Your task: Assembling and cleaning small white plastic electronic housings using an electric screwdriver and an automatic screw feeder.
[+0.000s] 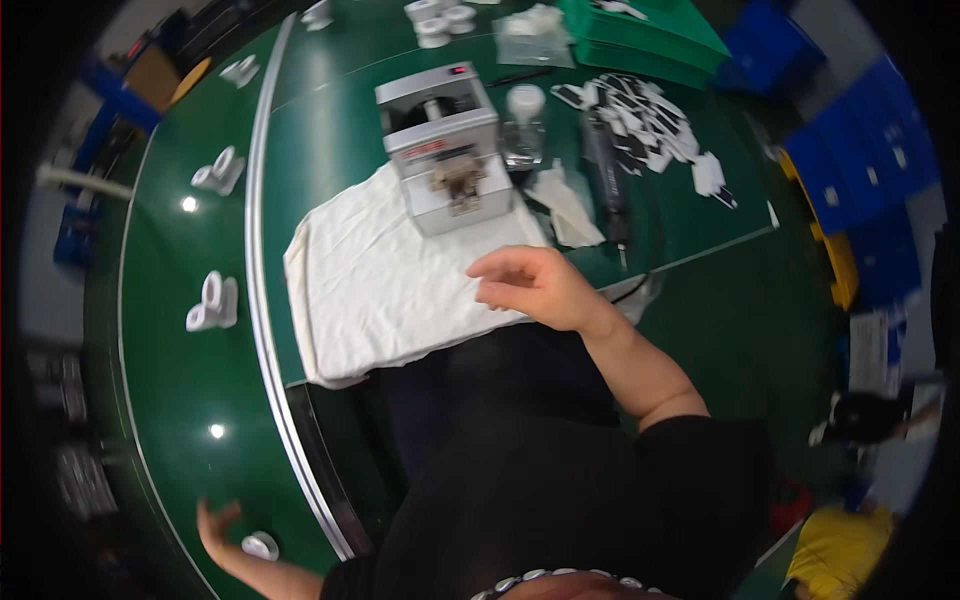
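My left hand [214, 528] reaches out over the green conveyor belt [170, 400] at the lower left. Its fingers look apart and somewhat blurred, with nothing seen in them. Just beside it on the belt sits a round white piece [260, 546]. My right hand [530, 285] hovers over the near right part of a folded white cloth [370, 280]. Its fingers curve loosely, with a gap to the thumb and nothing between. Behind that hand, a grey box-shaped machine [455, 150] with a metal fixture on its front stands on the cloth.
White double-tube parts [212, 305] stand spaced along the belt, beyond a metal rail [262, 250]. Right of the machine are a clear bottle [523, 135], crumpled tissue [567, 205], an electric screwdriver [606, 180] and a pile of black-and-white pieces [650, 120]. A green bin [645, 45] stands behind.
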The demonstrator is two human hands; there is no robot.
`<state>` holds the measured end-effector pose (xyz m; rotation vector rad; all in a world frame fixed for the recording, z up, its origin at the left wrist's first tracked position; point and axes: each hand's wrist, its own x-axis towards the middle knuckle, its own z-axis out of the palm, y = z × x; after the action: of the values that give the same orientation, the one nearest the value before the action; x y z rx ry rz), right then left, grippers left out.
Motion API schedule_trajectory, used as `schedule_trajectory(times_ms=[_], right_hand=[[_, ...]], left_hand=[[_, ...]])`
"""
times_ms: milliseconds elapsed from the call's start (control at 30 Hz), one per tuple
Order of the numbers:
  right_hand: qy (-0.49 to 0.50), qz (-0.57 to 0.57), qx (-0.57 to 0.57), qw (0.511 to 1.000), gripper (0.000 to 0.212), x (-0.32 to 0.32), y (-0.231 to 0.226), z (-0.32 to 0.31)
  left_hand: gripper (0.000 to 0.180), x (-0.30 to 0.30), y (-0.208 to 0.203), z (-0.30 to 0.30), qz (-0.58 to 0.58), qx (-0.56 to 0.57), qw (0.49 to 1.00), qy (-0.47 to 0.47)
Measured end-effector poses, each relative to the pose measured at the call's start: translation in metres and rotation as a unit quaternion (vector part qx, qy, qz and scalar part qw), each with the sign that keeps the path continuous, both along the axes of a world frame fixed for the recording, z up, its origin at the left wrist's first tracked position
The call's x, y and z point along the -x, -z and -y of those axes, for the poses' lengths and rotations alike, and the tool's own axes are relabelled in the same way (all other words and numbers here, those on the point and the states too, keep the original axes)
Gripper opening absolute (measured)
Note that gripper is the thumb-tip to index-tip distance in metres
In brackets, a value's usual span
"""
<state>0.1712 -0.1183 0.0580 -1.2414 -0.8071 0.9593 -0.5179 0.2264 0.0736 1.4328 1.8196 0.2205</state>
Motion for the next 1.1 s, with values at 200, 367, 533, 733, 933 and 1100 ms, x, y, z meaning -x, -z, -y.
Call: schedule_trajectory(times_ms=[200,367,533,733,933,1100], right_hand=[[0.257,0.110,-0.040,0.959,0.018,-0.077,-0.005,0.015],[0.548,0.298,0.115,0.773,0.019,-0.225,0.039,0.071],[0.451,0.461,0.209,0.735,0.021,-0.270,0.059,0.045],[0.418,0.487,0.353,0.680,0.023,-0.275,0.049,0.047],[0.432,0.377,0.379,0.727,0.045,-0.283,0.050,0.057],[0.469,0.502,0.258,0.680,0.052,-0.275,0.056,0.052]], left_hand=[[0.063,0.016,-0.023,0.080,-0.005,0.073,0.997,0.004],[0.055,0.101,0.007,0.069,0.192,0.069,0.973,0.107],[0.032,0.005,0.016,0.059,-0.073,0.083,0.992,-0.064],[0.024,-0.055,0.000,0.046,-0.277,-0.008,0.960,0.031],[0.060,-0.143,-0.025,0.022,0.048,-0.205,0.972,0.102],[0.057,-0.280,-0.009,0.047,0.423,-0.196,0.866,0.178]])
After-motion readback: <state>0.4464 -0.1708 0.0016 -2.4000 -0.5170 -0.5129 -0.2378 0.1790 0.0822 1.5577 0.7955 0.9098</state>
